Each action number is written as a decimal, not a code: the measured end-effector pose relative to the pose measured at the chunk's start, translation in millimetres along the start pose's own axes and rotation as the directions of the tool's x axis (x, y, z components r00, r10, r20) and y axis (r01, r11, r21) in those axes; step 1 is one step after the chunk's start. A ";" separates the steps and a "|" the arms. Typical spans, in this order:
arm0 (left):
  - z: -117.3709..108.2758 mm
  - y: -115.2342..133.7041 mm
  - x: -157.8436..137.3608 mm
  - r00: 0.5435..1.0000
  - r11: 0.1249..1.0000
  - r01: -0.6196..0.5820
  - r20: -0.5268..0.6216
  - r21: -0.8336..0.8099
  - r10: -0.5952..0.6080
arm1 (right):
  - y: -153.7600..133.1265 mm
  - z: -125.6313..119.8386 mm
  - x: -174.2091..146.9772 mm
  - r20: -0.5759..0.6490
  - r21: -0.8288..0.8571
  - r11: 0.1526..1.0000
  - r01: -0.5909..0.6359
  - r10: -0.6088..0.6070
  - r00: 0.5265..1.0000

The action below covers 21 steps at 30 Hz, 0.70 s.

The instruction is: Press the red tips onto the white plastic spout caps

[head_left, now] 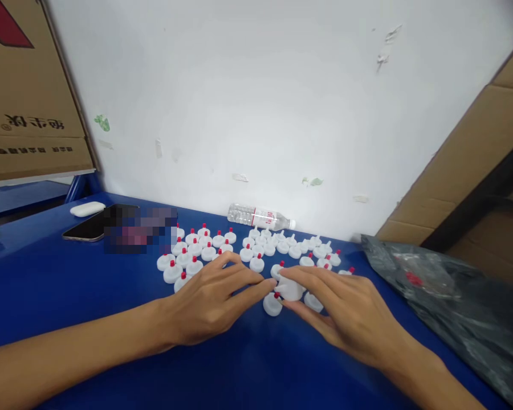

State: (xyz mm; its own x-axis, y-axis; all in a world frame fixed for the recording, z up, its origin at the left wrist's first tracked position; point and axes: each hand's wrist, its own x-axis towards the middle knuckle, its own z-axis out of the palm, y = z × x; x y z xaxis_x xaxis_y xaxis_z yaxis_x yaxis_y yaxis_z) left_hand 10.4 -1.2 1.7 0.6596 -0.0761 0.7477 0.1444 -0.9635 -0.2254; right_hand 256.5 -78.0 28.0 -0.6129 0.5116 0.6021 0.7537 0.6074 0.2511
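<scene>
My right hand (350, 310) grips a white nozzle cap (291, 290) between thumb and fingers, its spout turned left. At that spout the thumb and fingertips of my left hand (209, 299) come together in a pinch. Whatever they hold, if anything, is hidden. Just below stands a nozzle cap with a red tip (272, 306). Behind both hands, several red-tipped nozzle caps (194, 247) spread across the blue table (123, 290). Farther back is a cluster of plain white nozzle caps (283, 246) without red tips. My right hand partly covers another white cap (313, 302).
A clear water bottle (260, 217) lies along the white wall. At left are a phone (88, 226), a white oval case (88, 209) and a blurred-out patch. A dark plastic bag (457, 319) covers the right side. Cardboard (29, 85) rises at left.
</scene>
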 end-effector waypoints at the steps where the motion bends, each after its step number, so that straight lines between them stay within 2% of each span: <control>1: -0.2 0.3 0.1 1.000 1.000 -0.003 -0.008 -0.003 0.003 | -0.2 0.0 -0.1 -0.020 -0.002 1.000 -0.004 0.004 1.000; 7: 1.0 1.1 -1.3 1.000 1.000 -0.010 -0.012 0.005 0.010 | -0.9 2.6 0.1 -0.062 -0.071 0.997 0.033 -0.037 0.997; 13: 2.5 1.8 -1.9 1.000 1.000 -0.013 0.013 0.008 0.013 | -3.1 2.0 1.1 0.001 -0.125 0.984 0.123 -0.124 0.992; 16: 2.6 3.2 -1.4 0.999 1.000 0.003 0.048 0.003 -0.003 | -3.0 2.0 0.4 0.012 -0.128 0.988 0.087 -0.086 0.996; 21: 1.7 4.8 -2.0 0.996 1.000 0.021 0.082 0.018 -0.022 | -4.5 1.3 -0.5 -0.050 -0.050 0.998 0.032 -0.035 0.998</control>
State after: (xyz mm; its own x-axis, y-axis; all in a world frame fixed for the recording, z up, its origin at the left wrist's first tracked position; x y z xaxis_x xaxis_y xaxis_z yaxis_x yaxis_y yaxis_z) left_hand 11.0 -5.3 -2.0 0.7146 -0.0336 0.6988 0.1708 -0.9602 -0.2209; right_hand 253.1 -80.2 25.7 -0.6261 0.4595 0.6299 0.7446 0.5921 0.3081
